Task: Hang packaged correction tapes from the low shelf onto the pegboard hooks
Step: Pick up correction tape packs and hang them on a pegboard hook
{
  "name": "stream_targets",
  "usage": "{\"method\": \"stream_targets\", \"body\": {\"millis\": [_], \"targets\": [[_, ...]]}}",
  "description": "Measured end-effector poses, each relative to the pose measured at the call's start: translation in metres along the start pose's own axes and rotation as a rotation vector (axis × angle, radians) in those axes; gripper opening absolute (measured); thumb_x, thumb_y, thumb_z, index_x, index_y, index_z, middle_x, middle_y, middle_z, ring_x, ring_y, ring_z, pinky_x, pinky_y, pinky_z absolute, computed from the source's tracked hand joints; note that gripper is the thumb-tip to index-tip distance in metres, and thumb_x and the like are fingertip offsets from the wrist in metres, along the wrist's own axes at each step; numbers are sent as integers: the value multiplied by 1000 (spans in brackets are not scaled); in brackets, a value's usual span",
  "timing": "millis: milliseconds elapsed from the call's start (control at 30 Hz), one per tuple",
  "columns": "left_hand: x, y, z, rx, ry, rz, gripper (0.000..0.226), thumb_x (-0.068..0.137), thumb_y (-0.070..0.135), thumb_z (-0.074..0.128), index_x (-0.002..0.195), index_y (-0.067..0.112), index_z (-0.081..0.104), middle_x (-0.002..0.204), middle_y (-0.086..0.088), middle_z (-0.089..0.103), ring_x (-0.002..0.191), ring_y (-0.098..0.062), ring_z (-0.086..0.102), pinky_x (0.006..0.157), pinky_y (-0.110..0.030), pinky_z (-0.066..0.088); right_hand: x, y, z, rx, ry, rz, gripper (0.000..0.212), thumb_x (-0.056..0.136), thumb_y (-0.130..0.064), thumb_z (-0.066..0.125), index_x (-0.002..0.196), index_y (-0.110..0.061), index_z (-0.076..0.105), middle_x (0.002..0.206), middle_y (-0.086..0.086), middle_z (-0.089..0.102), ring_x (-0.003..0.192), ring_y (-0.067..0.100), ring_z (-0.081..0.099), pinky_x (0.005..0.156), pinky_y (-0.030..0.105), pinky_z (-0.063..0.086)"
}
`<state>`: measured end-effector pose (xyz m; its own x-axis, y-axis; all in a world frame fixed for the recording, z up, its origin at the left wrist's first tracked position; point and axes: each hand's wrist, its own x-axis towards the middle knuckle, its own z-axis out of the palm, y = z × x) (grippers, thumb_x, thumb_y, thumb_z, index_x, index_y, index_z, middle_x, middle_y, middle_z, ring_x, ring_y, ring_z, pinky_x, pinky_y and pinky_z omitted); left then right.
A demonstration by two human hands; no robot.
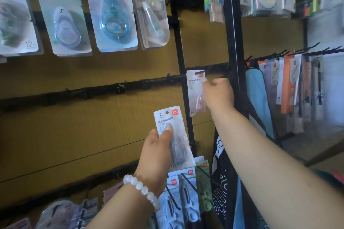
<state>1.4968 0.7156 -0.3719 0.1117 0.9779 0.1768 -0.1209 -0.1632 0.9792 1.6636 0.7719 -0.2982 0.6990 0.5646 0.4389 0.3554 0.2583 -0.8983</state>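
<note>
My left hand (157,151) grips a white packaged correction tape (171,132) marked "3", held upright in front of the brown pegboard (93,126). My right hand (218,95) pinches a second, similar packet (195,92) by its right edge. That packet's top hole sits on a black hook (202,71) at the right end of the middle rail (93,91). The rest of this rail's hooks are bare.
Larger carded correction tapes (113,15) hang on the top row. More packets (186,191) hang on hooks at the bottom. A black upright post (234,42) stands right of the hook. Pens and stationery (290,87) hang on the right rack.
</note>
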Motion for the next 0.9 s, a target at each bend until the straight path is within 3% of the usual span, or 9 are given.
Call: {"method": "stream_targets", "body": {"millis": [67,167,233,300,400,533,700,900], "targets": [[-1,1,3,-5,-12,38,23,100,36,49,109,17,60,104,-9,74,89,-28,74,65,-38,60,-31,6,-11,25,53,-93,34,89,-37,55,114,-14,57,106,0,63,94,19,61,75,32,50],[-4,5,11,1,-25,90,21,101,32,49,102,16,63,97,-10,76,86,-27,74,60,-35,59,-75,13,-18,118,-193,-92,24,85,-37,59,98,-17,65,90,-4,67,82,15,62,72,34,50],[-6,6,16,27,-44,132,21,100,31,49,98,16,63,96,-12,76,87,-28,73,71,-42,61,-86,16,-17,179,-301,-64,21,85,-33,63,85,-14,70,81,3,71,78,23,66,77,43,53],[-7,8,19,45,-65,168,23,100,31,49,92,13,60,92,-17,73,82,-28,67,79,-46,57,-83,13,-19,251,-265,-53,24,85,-28,64,80,-5,68,81,13,71,75,31,65,74,41,53],[-8,9,20,61,-83,195,29,101,34,46,98,7,57,92,-8,67,81,-20,64,79,-38,58,-67,-1,-34,290,-105,-62,22,89,-20,61,79,-1,67,88,20,70,74,21,58,66,31,45],[-10,7,16,44,-60,161,25,101,32,46,99,10,59,95,-2,67,88,-17,68,82,-40,60,-38,-13,-48,326,0,-34,25,89,-25,62,69,-11,64,78,14,66,71,17,52,60,25,42],[-11,3,13,61,-34,116,24,101,32,48,94,13,60,85,-1,68,71,-16,68,85,-47,58,-20,-20,-51,342,42,-18,29,88,-27,64,61,-21,57,71,2,57,70,16,48,59,24,40],[-13,2,11,5,-33,94,21,101,27,47,94,10,57,82,-5,66,56,-17,64,64,-37,55,-15,-24,-46,266,48,-34,31,88,-27,64,59,-19,56,95,18,71,74,24,59,71,34,50]]}}
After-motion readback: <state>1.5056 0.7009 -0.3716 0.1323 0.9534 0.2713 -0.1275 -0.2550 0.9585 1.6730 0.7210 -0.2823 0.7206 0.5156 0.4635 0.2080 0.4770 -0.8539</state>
